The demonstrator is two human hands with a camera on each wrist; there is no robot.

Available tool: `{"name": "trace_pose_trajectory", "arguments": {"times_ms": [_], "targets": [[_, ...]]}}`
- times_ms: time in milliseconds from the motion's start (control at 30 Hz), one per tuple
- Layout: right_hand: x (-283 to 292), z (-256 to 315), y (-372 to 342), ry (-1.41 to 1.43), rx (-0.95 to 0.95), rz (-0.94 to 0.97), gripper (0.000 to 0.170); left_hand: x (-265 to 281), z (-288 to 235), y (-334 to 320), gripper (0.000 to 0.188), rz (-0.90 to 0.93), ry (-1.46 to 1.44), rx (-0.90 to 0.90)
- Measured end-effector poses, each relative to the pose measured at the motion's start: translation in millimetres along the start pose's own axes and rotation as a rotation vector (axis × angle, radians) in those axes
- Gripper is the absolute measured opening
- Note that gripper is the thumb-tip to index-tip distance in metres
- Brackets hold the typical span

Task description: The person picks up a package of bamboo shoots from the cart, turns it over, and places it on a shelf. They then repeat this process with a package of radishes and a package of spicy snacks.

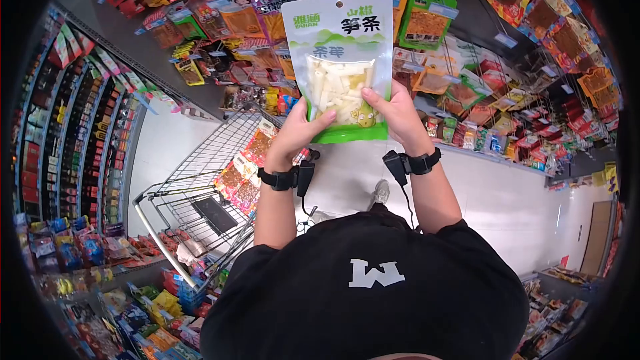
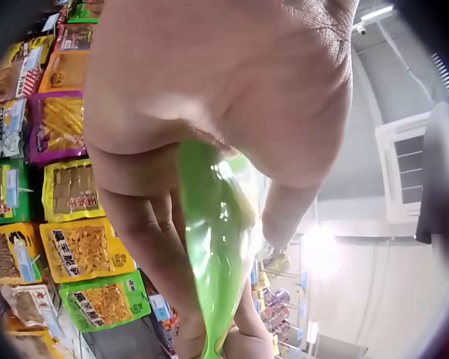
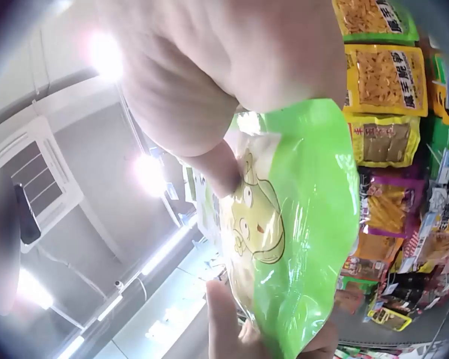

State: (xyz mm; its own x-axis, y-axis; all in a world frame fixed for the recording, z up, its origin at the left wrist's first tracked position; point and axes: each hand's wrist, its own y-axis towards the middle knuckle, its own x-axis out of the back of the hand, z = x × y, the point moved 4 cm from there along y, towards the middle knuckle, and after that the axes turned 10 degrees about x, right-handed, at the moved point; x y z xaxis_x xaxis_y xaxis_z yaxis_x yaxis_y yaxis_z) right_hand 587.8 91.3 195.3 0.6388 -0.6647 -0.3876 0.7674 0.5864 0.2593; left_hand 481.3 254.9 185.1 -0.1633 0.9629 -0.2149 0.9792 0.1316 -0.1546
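- While both hands hold the packet [image 1: 340, 80] between them, racks [image 1: 200, 97] hung with bags of snacks stand beyond the hands and off to their right, and more shelves [image 1: 100, 180] curve away well to their left.
- Pale floor [image 1: 487, 193] shows below the hands.
- The cart [image 1: 160, 243] stands to the left of the left hand [image 1: 291, 132], apart from it, with flat red packs [image 1: 233, 183] inside.
- A black shirt [image 1: 367, 310] with a white letter on it lies nearer the body than the hands.
- The packet, green and white with pale strips showing in its clear window, is held with its printed face toward the person; most of it reaches beyond the hands.
- The hands are apart, clamped on its lower sides: the left on the left side, the right hand [image 1: 400, 117] on the right, thumbs on the front and fingers behind.
- Small black cameras [image 1: 398, 168] are strapped on the wrists, just behind the hands.
- A shoe [image 1: 381, 192] shows below, between the wrists.
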Motion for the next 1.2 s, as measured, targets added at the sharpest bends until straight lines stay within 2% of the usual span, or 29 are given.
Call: {"name": "trace_pose_trajectory", "arguments": {"times_ms": [67,100,233,333,400,467,700,767,900,1067,1133,1200], "targets": [[12,4,-1,-0.098,0.013,-0.025,0.037,-9,7,13,0.055,-0.022,-0.025,-0.010],[17,10,-1,-0.092,0.048,-0.052,0.036,-17,5,18,0.049,-0.019,-0.021,-0.063],[43,38,5,-0.049,0.137,-0.115,0.034,-53,-1,43,0.041,-0.002,-0.064,-0.085],[70,54,14,0.005,0.094,-0.155,0.032,-72,-6,63,0.040,-0.084,0.029,-0.172],[88,66,18,-0.009,0.089,-0.129,0.034,-84,-3,80,0.046,-0.078,-0.109,-0.086],[106,78,23,-0.060,0.122,-0.143,0.033,-103,-8,91,0.051,-0.105,-0.059,-0.152],[166,112,25,0.059,0.187,-0.135,0.034,-163,-13,132,0.048,-0.129,0.064,-0.128],[181,122,28,-0.002,0.213,-0.134,0.033,-170,-11,148,0.048,-0.238,0.215,-0.177],[197,151,36,-0.250,0.308,-0.152,0.034,-196,-30,163,0.048,-0.208,0.214,-0.257],[203,189,51,-0.268,0.413,-0.104,0.033,-221,-69,166,0.049,-0.171,0.201,-0.321],[205,200,56,-0.299,0.395,-0.083,0.032,-225,-82,174,0.048,-0.117,0.161,-0.319],[202,216,62,-0.299,0.394,-0.083,0.031,-234,-101,176,0.048,-0.002,-0.026,-0.288]]}}
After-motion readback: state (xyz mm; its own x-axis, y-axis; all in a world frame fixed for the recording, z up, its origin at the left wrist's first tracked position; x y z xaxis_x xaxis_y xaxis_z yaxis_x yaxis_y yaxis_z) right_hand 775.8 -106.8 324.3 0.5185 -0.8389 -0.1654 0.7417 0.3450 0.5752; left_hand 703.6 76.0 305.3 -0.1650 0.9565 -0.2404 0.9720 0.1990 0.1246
